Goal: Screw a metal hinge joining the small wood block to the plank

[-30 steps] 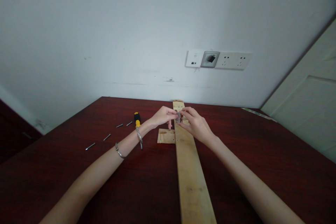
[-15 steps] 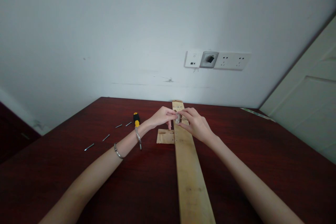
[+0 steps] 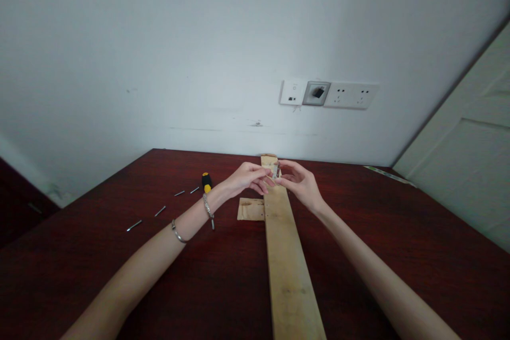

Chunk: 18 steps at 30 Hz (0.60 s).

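Note:
Over the far part of a long pale wooden board [image 3: 285, 260], both hands meet at a small metal hinge [image 3: 275, 170]. My right hand [image 3: 300, 181] pinches its right side between thumb and fingertips. From the left, my left hand [image 3: 251, 176] has its thumb and forefinger closed at the hinge's near-left edge, with the other fingers loosely curled below. Part of the hinge is hidden by the fingertips. A short wooden piece [image 3: 251, 210] juts out from the board's left side, just below my left hand.
A yellow-and-black screwdriver [image 3: 206, 183] lies beside my left wrist, its shaft partly hidden. Several screws or nails, one a long screw [image 3: 134, 225], lie on the dark red table [image 3: 191, 292] at left. A wall with sockets [image 3: 350, 95] stands behind. A flat strip [image 3: 388, 175] lies far right.
The hinge has turned and shifted slightly right between my fingers. My right fingers have moved to its right edge, and my left fingers have spread a little below it.

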{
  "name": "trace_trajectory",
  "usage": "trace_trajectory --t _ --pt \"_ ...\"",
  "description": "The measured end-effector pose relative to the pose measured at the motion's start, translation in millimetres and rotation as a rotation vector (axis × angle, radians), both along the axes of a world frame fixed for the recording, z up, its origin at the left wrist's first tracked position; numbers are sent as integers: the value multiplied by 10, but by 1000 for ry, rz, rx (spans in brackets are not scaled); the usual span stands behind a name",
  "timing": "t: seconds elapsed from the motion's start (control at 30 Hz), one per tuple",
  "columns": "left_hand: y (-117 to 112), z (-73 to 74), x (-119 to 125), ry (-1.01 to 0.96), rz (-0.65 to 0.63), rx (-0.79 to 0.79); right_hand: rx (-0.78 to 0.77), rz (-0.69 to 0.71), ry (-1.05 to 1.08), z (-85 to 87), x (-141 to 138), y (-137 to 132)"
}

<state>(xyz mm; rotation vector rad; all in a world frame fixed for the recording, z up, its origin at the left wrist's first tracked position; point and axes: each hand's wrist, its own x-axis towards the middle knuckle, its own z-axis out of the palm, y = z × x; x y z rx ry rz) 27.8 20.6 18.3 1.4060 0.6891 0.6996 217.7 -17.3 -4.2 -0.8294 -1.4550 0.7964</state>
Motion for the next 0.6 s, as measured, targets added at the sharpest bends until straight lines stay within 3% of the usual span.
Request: trace_trajectory --t 0.17,0.3,0.47,0.6 --pt "-5 -51 39 -93 -17 -98 -22 25 -12 19 -51 -42" --pt "-15 -9 37 -112 11 -153 5 3 -29 2 -69 -48" --pt "-23 70 0 -53 57 -56 -23 64 33 -61 -99 -41" --pt "26 54 -33 6 86 45 -52 42 50 -119 -128 -18"
